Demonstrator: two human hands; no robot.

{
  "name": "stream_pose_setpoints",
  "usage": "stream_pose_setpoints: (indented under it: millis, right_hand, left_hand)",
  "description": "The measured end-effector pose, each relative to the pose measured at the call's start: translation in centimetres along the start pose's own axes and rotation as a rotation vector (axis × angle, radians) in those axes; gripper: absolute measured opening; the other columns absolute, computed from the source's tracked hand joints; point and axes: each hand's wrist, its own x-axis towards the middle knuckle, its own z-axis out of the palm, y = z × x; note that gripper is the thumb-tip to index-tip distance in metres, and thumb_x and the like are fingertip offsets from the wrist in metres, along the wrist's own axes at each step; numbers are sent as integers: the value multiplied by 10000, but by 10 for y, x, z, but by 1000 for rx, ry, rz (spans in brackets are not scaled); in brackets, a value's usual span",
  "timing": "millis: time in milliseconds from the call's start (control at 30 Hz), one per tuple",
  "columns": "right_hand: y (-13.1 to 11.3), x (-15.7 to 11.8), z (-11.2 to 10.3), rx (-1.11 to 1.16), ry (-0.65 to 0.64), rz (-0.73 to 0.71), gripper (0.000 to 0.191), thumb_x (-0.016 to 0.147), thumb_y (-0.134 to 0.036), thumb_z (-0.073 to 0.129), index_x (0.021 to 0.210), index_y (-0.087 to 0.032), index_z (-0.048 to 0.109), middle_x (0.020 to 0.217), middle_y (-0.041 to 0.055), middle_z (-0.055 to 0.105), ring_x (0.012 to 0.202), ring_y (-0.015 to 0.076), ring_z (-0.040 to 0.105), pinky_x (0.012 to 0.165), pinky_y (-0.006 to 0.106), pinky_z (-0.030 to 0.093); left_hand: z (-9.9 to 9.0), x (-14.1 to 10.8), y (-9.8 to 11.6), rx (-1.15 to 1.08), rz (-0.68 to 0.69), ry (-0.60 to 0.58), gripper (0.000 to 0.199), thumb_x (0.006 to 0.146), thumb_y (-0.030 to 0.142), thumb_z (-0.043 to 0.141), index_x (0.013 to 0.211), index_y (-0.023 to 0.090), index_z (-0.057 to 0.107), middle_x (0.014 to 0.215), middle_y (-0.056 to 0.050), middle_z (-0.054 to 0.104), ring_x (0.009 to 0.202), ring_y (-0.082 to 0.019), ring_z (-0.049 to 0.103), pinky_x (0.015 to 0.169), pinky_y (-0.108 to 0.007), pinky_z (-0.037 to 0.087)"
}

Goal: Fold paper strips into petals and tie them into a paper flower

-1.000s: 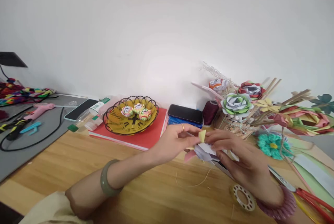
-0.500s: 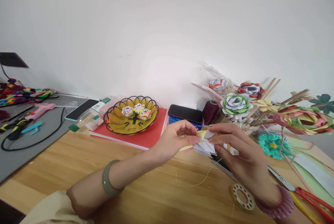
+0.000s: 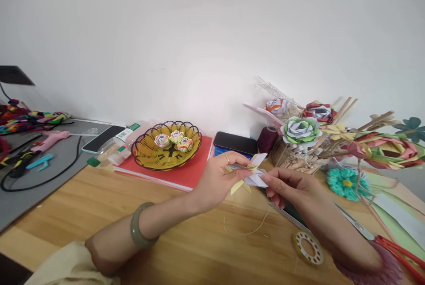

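Between my hands, above the wooden table (image 3: 159, 214), is a folded paper piece (image 3: 255, 179) in white and pale yellow with several pointed flaps. My left hand (image 3: 221, 179) pinches its left side between thumb and fingers. On the right, my right hand (image 3: 288, 185) grips a white flap, thumb on top and fingers underneath. My fingers hide part of the folds. Below the paper a thin pale string (image 3: 245, 233) lies curved on the table. A roll of tape (image 3: 307, 248) lies near my right wrist.
A yellow woven basket (image 3: 149, 159) with small paper flowers rests on red paper (image 3: 206, 161). Behind my hands lies a dark phone (image 3: 235, 142). Paper roses (image 3: 300, 132) stand at right, near red-handled scissors (image 3: 361, 229). A pink glue gun (image 3: 51, 140) lies on a grey mat at left.
My right hand has turned and lowered, its thumb now on top of a white flap. The paper has tilted, with one flap pointing up. My left hand has barely moved.
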Motion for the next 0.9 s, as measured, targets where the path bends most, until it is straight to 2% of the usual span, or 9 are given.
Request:
stream_pose_setpoints:
  millis: [200, 467, 633, 733, 800, 900]
  right_hand:
    - [-2, -1, 1, 152, -11, 155, 337, 588, -462, 704, 549, -154, 573, 492, -20, 548, 413, 56, 426, 413, 200, 292]
    - [-5, -3, 4, 286, -18, 128, 263, 567, -354, 739, 535, -157, 568, 480, -25, 560, 433, 69, 484, 460, 202, 384]
    - [-3, -2, 4, 281, -32, 125, 242, 572, -318, 735, 518, -158, 561, 472, -26, 562, 422, 71, 481, 454, 202, 380]
    - [0, -1, 2, 355, -60, 115, 258, 597, -324, 717, 492, -161, 547, 454, -30, 532, 409, 69, 447, 429, 202, 363]
    - [2, -1, 0, 419, -76, 97, 259, 625, -315, 700, 486, -162, 544, 452, -36, 515, 411, 62, 425, 426, 194, 350]
    - [3, 0, -2, 470, -98, 84, 238, 649, -288, 691, 501, -160, 556, 469, -40, 521, 428, 52, 419, 442, 178, 346]
  left_hand:
    - [0, -1, 2, 71, -6, 10, 75, 717, 205, 605, 766, 148, 604, 786, -16, 615, 746, -118, 561, 714, -241, 443]
    - [1, 1, 6, -10, -29, -9, 58, 713, 182, 595, 752, 142, 577, 706, 10, 581, 662, -90, 546, 655, -215, 450]
    - [1, 1, 7, -46, -81, -34, 65, 718, 194, 595, 737, 143, 560, 675, 16, 559, 634, -90, 539, 659, -236, 453]
    - [-1, 1, 6, -67, -92, -38, 124, 703, 200, 620, 785, 147, 543, 738, 2, 577, 662, -96, 560, 647, -233, 463]
    - [-3, 1, 6, -37, -30, -45, 168, 706, 201, 625, 842, 162, 534, 841, -16, 582, 706, -103, 578, 623, -222, 470]
    - [-9, 2, 8, 211, 223, -85, 73, 755, 188, 577, 820, 162, 595, 914, -39, 576, 770, -110, 580, 627, -211, 469]
